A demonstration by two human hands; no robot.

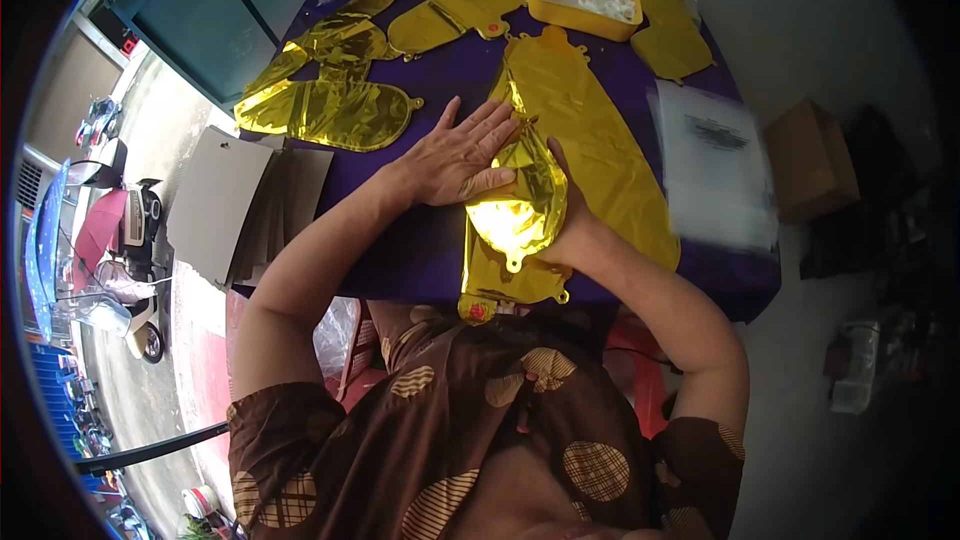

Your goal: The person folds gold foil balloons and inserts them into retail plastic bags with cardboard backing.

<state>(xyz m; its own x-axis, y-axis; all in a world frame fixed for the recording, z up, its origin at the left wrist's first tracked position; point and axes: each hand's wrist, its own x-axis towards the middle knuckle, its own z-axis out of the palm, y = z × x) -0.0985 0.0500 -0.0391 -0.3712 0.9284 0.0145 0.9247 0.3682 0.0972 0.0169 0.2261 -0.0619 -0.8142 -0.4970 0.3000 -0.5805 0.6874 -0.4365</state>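
Observation:
A shiny gold foil balloon (520,190), flat and folded over, lies across my right hand (570,225). My right hand supports it from below and its right side, with the thumb along the edge and most fingers hidden behind the foil. My left hand (455,155) is flat with fingers stretched out, its fingertips and thumb touching the balloon's upper left side. Beneath both hands a larger stack of flat gold foil balloons (585,150) lies on the purple tablecloth (350,190). A small tab with a red mark (478,311) shows at the table's front edge.
More flat gold balloons (330,112) lie at the left and back. A yellow tray (560,15) holds white material. Clear plastic bags (715,165) lie at the right, beside a brown cardboard box (812,162). Grey cardboard sheets (220,205) stand at the left edge.

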